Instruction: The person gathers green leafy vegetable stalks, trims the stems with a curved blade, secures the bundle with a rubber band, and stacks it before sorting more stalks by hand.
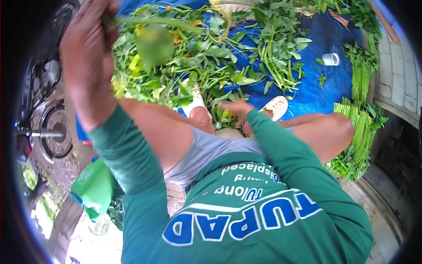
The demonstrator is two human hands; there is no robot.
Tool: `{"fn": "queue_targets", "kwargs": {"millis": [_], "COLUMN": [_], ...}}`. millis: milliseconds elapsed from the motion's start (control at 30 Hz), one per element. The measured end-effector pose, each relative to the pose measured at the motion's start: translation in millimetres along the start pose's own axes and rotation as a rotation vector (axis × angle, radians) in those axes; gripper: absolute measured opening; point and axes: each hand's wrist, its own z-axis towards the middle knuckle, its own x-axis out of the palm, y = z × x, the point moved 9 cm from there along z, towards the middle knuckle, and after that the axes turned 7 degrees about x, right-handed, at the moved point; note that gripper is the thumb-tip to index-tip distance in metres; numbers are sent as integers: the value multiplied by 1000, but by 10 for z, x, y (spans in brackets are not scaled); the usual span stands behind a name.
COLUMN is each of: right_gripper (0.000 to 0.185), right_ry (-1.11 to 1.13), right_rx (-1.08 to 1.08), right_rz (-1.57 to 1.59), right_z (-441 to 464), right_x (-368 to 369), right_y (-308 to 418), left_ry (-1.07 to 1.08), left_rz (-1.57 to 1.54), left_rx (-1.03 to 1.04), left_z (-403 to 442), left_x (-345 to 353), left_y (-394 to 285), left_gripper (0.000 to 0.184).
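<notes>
My left hand [90, 53] is raised at the upper left, its fingers closed around a long green stalk [162, 21] that points right across the view. A blurred round green patch [154, 45] shows just under the stalk. My right hand [238, 109] hangs low between my legs, slightly blurred, fingers apart and nothing visible in them. Below and around it lie loose leaves. A big heap of leafy green stalks [211, 57], some leaves yellow, covers the sheet beyond my feet. My white clogs [277, 107] rest at its near edge.
A blue tarp [321, 83] lies under the greens. Sorted bundles [356, 132] are stacked along the right side. A white cup-like container [331, 59] lies on the tarp. Another person's limb [338, 18] shows at the upper right. On the left are a green bag [94, 185] and a motorcycle wheel [55, 132].
</notes>
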Motion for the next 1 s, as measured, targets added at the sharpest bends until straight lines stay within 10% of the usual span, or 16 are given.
{"fn": "queue_targets", "kwargs": {"millis": [100, 333, 533, 633, 767, 800, 900, 933, 1000], "right_gripper": [164, 74, 76, 81, 53, 28, 44, 65, 99], "right_ry": [-575, -866, -485, -55, -488, -657, -877, -1162, -931], "right_rx": [240, -160, -368, -854, -1891, -1666, -848, -531, -301], "right_rz": [-134, 196, 151, -106, -1089, -1121, -262, -368, -134], "right_z": [18, 196, 354, -413, -1301, -1409, -569, -203, -145], "right_x": [215, 204, 735, 1380, 1418, 911, -855, -1221, -1124], "right_y": [-212, 1019, 3311, 4263, 4554, 4490, 3934, 3549, 3100], "left_ry": [-193, -113, -153, -163, -180, -198, -227, -239, -251], "left_rz": [62, -81, -239, -276, -356, -354, -356, -356, -381], "left_rx": [27, -75, -74, -72, -42, -31, 19, 17, 11], "left_z": [-97, -27, 71, 144, 206, 193, 187, 181, 181], "left_x": [-191, -585, -350, -279, -362, -408, -631, -653, -541], "left_y": [-125, 126, 121, 154, 140, 110, 2, 5, 44], "left_gripper": [31, 38, 40, 40, 35, 34, 33, 33, 33]}}
